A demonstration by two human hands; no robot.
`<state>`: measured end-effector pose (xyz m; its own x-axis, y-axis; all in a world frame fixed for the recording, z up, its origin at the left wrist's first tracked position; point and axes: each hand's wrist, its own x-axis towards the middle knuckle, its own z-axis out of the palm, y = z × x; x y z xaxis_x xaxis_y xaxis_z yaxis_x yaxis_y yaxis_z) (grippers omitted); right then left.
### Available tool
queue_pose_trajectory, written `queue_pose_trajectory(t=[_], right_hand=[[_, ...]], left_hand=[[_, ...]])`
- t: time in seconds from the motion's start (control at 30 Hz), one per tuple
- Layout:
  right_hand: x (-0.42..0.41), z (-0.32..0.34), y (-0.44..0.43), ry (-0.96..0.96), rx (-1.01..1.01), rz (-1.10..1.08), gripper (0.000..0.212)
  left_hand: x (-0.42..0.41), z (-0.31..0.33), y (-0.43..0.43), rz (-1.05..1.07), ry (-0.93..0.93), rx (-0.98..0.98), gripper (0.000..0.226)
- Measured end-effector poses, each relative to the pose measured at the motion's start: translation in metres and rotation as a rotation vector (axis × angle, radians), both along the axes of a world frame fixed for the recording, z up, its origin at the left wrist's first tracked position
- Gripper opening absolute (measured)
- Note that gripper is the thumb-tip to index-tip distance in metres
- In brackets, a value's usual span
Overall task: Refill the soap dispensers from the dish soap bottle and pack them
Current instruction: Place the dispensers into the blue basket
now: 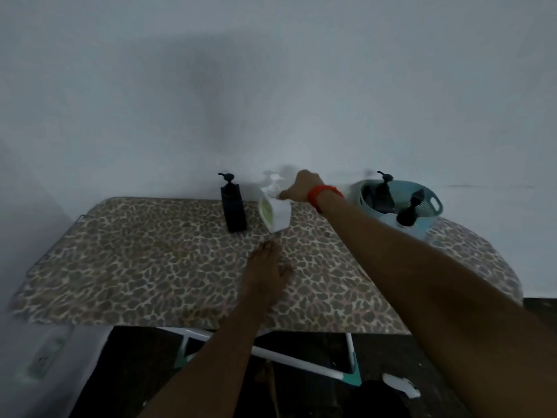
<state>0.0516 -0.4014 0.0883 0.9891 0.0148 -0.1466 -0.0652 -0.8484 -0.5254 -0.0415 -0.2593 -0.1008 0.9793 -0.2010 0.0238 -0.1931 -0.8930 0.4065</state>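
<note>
Right forearm [422, 282] extends over the table [120, 267]; the right hand [303, 188] curls its fingers on the pump neck of the tilted white dish soap bottle [275, 214], a black dispenser [233, 206] just past the fingertips. Left hand [268, 263] lies flat, fingers together, short of the bottle; it would best steady the bottle's body before the pump is unscrewed.

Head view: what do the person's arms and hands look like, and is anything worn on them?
No sleeves, cuffs or gloves show anywhere: the left hand and right hand are bare. A red-orange band circles the right wrist. No rings are visible in this dim picture.
</note>
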Motion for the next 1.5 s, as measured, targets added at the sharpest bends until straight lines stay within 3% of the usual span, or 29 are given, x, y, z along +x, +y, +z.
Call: queue_pose_trajectory(t=[0.23,0.53,0.7,0.87,1.0,1.13,1.3,1.5], right_hand=[[0.006,-0.056,0.03,-0.063,0.063,-0.029,0.055],[-0.013,-0.061,-0.003,-0.163,-0.001,-0.112,0.046],[-0.031,-0.03,-0.03,-0.245,-0.029,-0.144,0.048],[-0.043,0.042,-0.056,-0.354,0.067,-0.193,0.036],[-0.046,0.09,-0.087,-0.431,0.078,-0.238,0.05],[-0.049,0.123,-0.134,-0.486,0.088,-0.322,0.038],[-0.047,0.118,-0.196,-0.441,0.075,-0.488,0.051],[-0.042,0.058,-0.241,-0.348,0.094,-0.599,0.048]], left_hand=[[0.003,-0.009,-0.001,0.02,-0.045,-0.007,0.077],[0.001,-0.008,-0.002,0.029,-0.062,-0.03,0.079],[0.0,-0.001,-0.003,0.026,0.002,-0.038,0.08],[-0.001,0.018,-0.031,0.082,0.068,-0.04,0.08],[0.004,0.025,-0.065,-0.018,0.086,-0.065,0.074],[0.014,0.028,-0.092,-0.038,0.081,-0.051,0.074],[0.023,0.022,-0.119,-0.07,0.068,-0.118,0.07],[0.023,-0.009,-0.123,-0.06,-0.054,-0.063,0.068]])
